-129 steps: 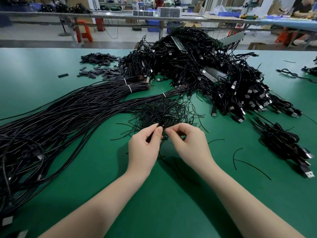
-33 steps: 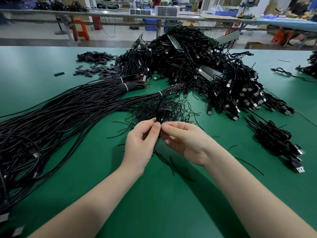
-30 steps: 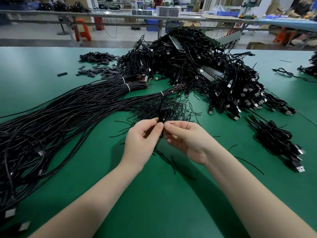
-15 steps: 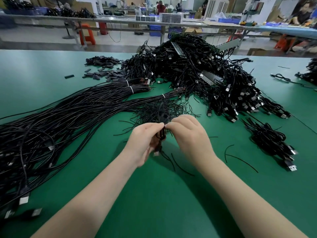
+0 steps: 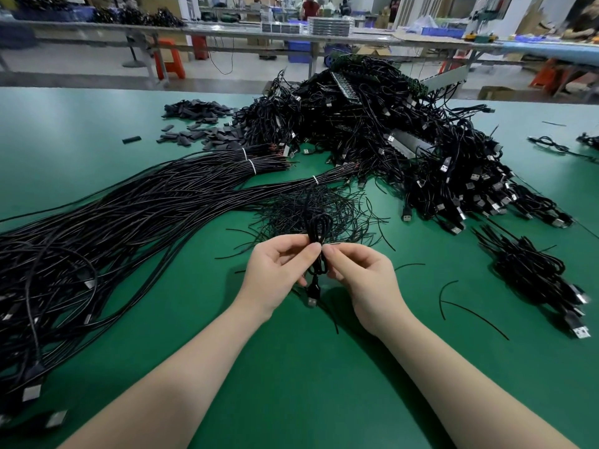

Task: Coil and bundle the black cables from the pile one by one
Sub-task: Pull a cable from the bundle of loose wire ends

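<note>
A coiled black cable (image 5: 319,231) stands upright between my hands above the green table, its loops on top and its USB plug (image 5: 312,294) hanging below. My left hand (image 5: 278,273) pinches the coil's middle from the left. My right hand (image 5: 363,280) pinches the same spot from the right, thumb and forefinger on a thin black tie wire round it. Straight black cables (image 5: 113,222) lie in long bunches at the left. A mound of tangled cables (image 5: 372,134) fills the back centre.
A heap of thin black tie wires (image 5: 311,207) lies just behind my hands. Finished coiled cables (image 5: 534,273) lie at the right, with loose wire pieces (image 5: 466,309) beside them. Small black sleeves (image 5: 197,124) are scattered at the back left. Other workbenches stand beyond the table.
My hands have turned and drawn slightly apart, so the coil's loops and hanging plug show more clearly. My right hand has rolled from palm-down to fingertips pinching the middle.
</note>
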`<state>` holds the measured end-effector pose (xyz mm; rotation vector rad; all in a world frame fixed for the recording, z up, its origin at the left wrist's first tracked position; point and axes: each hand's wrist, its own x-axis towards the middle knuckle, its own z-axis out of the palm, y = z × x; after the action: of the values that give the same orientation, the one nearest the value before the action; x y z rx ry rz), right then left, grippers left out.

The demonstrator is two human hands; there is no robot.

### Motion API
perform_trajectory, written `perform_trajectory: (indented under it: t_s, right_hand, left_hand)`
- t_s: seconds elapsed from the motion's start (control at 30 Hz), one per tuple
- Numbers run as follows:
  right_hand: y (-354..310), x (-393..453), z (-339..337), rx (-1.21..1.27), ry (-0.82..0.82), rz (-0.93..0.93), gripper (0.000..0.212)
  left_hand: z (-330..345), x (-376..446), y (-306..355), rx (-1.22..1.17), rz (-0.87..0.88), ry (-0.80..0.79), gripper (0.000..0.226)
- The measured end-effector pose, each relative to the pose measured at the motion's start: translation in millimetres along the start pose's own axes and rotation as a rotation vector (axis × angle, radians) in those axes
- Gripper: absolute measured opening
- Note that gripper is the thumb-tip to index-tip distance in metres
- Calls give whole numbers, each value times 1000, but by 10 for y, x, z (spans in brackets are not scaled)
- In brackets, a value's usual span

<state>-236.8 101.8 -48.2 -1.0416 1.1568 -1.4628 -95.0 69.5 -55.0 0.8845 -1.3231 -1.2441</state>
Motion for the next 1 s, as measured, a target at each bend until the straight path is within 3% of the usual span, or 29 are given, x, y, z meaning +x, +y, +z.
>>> perform_trajectory:
  t_s: [0.17, 0.27, 0.4, 0.5, 0.57, 0.6, 0.7, 0.87, 0.93, 1.0]
  right_hand:
    - [-28, 23, -19, 69, -36, 39, 16]
    - [-64, 23, -28, 4, -64, -35, 3]
    - [-40, 42, -68, -493, 18, -417, 12]
    - [-8, 58, -108, -934, 53, -946, 10]
    - [10, 76, -117, -1103, 42, -1207, 17]
    - [17, 82, -113, -1137, 44, -1251, 18]
    - [62, 75, -77, -1070, 95, -1093, 10]
    - [19, 25, -7, -429, 99, -298, 14]
    - [-9, 39, -4, -319, 38, -176, 24]
    - [-41, 46, 16, -163, -13, -79, 19]
  left_hand:
    - [-6, 3, 6, -21, 20, -34, 24]
    - [-8, 11, 2, 3, -10, -10, 15]
    - [-20, 29, -17, 29, -48, 24, 13]
    - [-16, 32, -17, 36, -86, 14, 14]
    - [-8, 26, -3, 3, -120, -8, 7]
    - [-4, 23, -1, -25, -126, -17, 8]
    - [3, 24, 0, -88, -116, -14, 7]
    - [8, 46, -20, -132, -94, 44, 11]
    - [15, 39, -18, -121, -87, 27, 9]
    - [19, 33, -17, -113, -73, 11, 13]
